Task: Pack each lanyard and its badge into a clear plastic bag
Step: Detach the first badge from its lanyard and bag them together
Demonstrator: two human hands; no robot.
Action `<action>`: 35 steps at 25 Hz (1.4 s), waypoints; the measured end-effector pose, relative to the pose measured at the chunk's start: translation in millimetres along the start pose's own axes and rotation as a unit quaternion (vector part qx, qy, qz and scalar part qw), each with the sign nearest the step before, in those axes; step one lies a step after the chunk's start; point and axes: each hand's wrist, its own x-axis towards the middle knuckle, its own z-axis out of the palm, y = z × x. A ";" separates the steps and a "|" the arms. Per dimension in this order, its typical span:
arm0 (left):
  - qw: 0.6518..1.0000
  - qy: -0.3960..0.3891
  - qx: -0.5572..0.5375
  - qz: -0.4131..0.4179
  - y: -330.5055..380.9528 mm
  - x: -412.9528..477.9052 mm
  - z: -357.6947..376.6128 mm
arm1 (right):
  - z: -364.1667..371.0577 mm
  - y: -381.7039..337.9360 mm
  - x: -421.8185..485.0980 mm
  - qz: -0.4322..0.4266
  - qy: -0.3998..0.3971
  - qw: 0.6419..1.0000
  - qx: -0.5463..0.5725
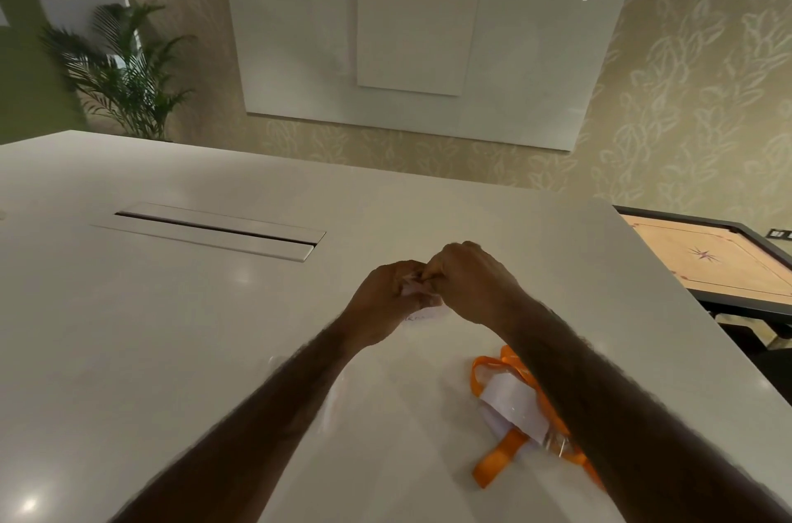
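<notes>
Two hands — left hand [388,299] and right hand [465,278] — were closed in a pinching grip on a clear plastic bag [422,306]. The orange lanyard [505,447] and badge [514,404] lay on the worktop [171,329], nearer the body, under the right forearm.

This looks like an office meeting or break room. A broad white desk [180,342] has a recessed cable hatch [214,232] set into its top, and glass whiteboards [428,46] hang overlapping on a wall papered in a pale leaf pattern. A potted palm [124,72] stands in the far left corner beside a green wall, and a carrom board [720,261] sits just off the desk's right side.
</notes>
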 end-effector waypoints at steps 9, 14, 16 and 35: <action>0.998 0.040 -0.049 -0.007 -1.7 -5.0 -4.6 | -2.8 10.4 -1.9 0.048 0.060 0.995 0.057; 0.988 0.103 -0.111 -0.021 -2.9 -6.4 -10.5 | -13.1 22.3 -12.5 0.009 -0.027 0.986 0.165; 0.986 0.107 -0.124 -0.018 0.8 -6.6 -8.9 | -11.7 23.2 -12.4 0.003 0.003 0.991 0.136; 0.986 0.122 -0.088 -0.066 15.0 -3.0 -1.5 | -2.2 14.9 -9.5 0.018 0.118 0.985 0.123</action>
